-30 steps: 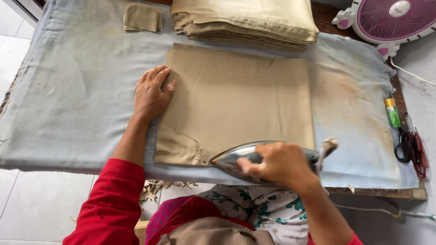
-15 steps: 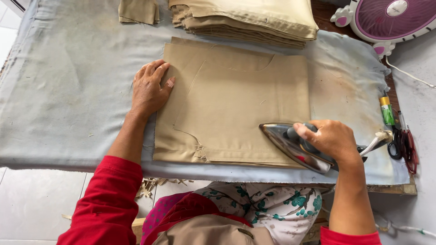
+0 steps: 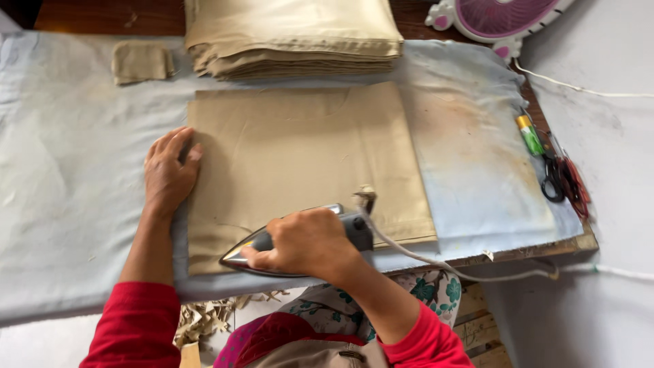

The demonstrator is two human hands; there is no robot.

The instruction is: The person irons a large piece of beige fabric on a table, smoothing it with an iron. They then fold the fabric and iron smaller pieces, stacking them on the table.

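A flat piece of tan cloth (image 3: 306, 150) lies on a table covered with a pale blue sheet (image 3: 68, 177). My left hand (image 3: 169, 172) presses flat on the cloth's left edge, fingers spread. My right hand (image 3: 300, 242) grips the handle of a grey metal iron (image 3: 354, 228), which rests on the cloth's near edge with its tip pointing left. The iron's cord (image 3: 436, 262) trails off to the right.
A stack of folded tan cloth (image 3: 293, 34) sits behind the flat piece, and a small tan patch (image 3: 141, 61) at back left. A pink fan (image 3: 497, 17), a green-capped tube (image 3: 530, 135) and scissors (image 3: 562, 180) lie at the right. Cloth scraps (image 3: 204, 320) lie below the table edge.
My right hand has slid the iron from the cloth's right end back to the left along the near edge. My left hand stays pressed on the cloth's left edge.
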